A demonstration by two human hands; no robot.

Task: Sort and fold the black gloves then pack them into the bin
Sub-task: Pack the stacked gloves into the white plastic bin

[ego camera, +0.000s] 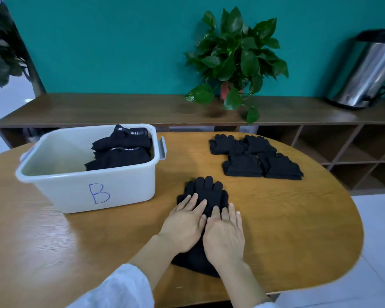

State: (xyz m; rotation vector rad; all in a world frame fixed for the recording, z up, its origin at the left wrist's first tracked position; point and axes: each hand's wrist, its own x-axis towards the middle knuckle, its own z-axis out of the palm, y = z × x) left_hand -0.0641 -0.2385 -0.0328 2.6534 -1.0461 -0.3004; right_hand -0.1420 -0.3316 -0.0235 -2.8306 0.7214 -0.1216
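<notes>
while both palms lie flat on it, the stacked pair of black gloves (203, 192) sits on the wooden table (298, 218) just right of the white bin (76, 181) marked "b", glove fingers pointing away from the person and cuffs toward the table's near edge. the knit looks soft, light and limp, so it should crease readily but may spring back or slide over the smooth wood; pressing it flat and then taking hold at the cuff end or at the fingertips to fold it over seems the surest way.

in the head view, the only one, the left hand (182, 227) and right hand (226, 236) lie side by side, nearly touching, fingers straight and spread a little, gripping nothing, only pressing down on the middle of the gloves. both forearms reach forward from white sleeves (125, 285).

farther off to the right, four more glove bundles (253, 156) lie close together in two rows, well apart from the hands. inside the bin, folded black items (120, 152) are piled against its right wall.
</notes>
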